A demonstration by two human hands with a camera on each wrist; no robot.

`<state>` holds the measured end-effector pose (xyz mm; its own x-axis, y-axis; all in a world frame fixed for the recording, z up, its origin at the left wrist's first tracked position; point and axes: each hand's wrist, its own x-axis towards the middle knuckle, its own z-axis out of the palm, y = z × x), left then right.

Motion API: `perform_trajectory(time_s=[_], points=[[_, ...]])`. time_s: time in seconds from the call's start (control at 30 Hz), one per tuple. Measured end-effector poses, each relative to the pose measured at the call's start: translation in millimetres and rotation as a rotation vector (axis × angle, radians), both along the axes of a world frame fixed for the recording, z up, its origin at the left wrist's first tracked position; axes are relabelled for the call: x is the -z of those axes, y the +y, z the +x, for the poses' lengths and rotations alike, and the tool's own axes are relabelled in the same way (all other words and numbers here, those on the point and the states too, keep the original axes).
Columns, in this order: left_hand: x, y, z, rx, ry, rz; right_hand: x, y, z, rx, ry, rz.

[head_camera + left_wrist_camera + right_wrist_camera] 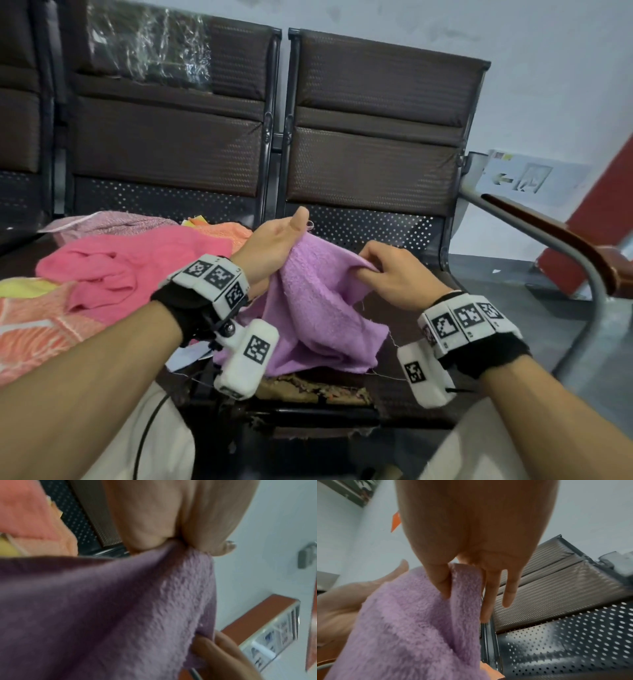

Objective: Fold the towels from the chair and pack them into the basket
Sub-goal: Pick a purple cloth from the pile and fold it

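A lilac terry towel (318, 308) hangs rumpled between both hands over the front of the right-hand chair seat (404, 387). My left hand (274, 240) grips its upper left edge, thumb raised; the left wrist view shows the purple towel (137, 608) caught between thumb and palm. My right hand (387, 270) pinches the upper right edge, and the right wrist view shows the towel (412, 615) pinched between thumb and fingers. A pile of other towels lies on the left seat: a pink one (137, 267), an orange patterned one (37, 329) and a mauve speckled one (113, 221). No basket is in view.
Dark brown padded chair backs (373, 113) stand behind on perforated metal frames. A curved metal armrest with a wooden top (555, 236) rises at the right. A grey floor (513, 284) and a pale wall lie beyond. My light trousers (164, 445) show at the bottom.
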<state>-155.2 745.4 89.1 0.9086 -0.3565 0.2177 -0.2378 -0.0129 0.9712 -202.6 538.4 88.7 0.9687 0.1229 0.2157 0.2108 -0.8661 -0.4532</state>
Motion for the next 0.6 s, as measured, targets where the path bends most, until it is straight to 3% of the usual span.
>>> perform_trajectory(time_s=[0.13,0.3,0.43,0.53,0.6], points=[[3,10,-6,0.069,-0.311,0.427,-3,-12,-12,0.037,-0.017,0.047],[2,24,-20,0.165,-0.487,0.733,-3,-12,-32,0.108,-0.009,0.116],[-9,21,-37,0.154,-0.588,0.863,-14,-4,-43,0.151,-0.004,0.011],[-31,22,-43,0.103,-0.657,0.876,-43,2,-49,0.19,-0.034,-0.085],[-55,26,-45,0.033,-0.671,0.842,-70,7,-52,0.222,-0.08,-0.04]])
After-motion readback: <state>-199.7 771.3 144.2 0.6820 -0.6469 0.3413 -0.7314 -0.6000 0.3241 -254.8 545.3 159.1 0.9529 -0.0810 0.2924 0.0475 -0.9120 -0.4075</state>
